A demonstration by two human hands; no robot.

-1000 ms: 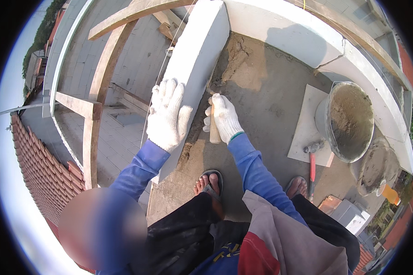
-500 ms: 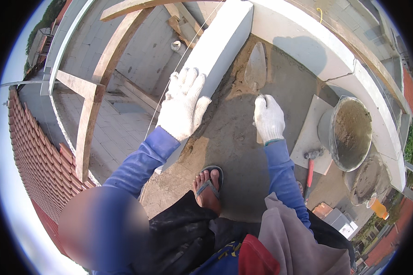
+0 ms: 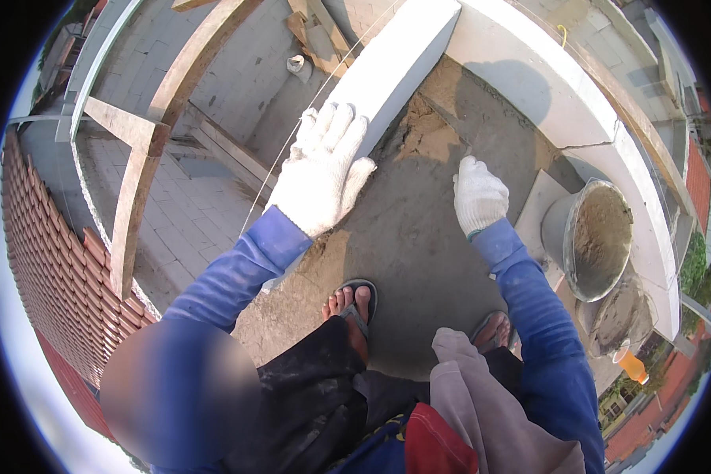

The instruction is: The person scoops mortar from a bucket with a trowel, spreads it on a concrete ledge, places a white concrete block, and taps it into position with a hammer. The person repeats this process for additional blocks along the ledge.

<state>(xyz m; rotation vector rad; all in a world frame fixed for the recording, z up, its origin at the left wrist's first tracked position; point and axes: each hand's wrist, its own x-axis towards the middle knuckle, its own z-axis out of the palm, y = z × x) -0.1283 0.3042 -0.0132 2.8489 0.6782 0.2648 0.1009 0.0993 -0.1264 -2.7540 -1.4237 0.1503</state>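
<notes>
My left hand (image 3: 320, 170), in a white knitted glove, lies with fingers stretched out on the top of a long white block (image 3: 387, 67). A taut string (image 3: 280, 154) runs along the block's outer side. My right hand (image 3: 480, 196), gloved alike, is closed round a trowel (image 3: 453, 126) above the grey mortar bed (image 3: 411, 229). The trowel's blade points away from me and hardly stands out from the mortar; its handle is mostly hidden by the hand. Rougher, sandy mortar (image 3: 426, 130) lies beside the block's inner face.
White blocks (image 3: 561, 87) form a wall at the far right. Near it stand a mortar bucket (image 3: 600, 241), a second mortar container (image 3: 620, 316) and an orange bottle (image 3: 630, 365). Timber framing (image 3: 146, 158) rises at left, beyond the block. My sandalled feet (image 3: 355, 304) stand on the cement surface.
My right hand has moved slightly right with the trowel, whose broad blade face no longer shows. My left hand stays on the block. The hammer is now hidden behind my right arm.
</notes>
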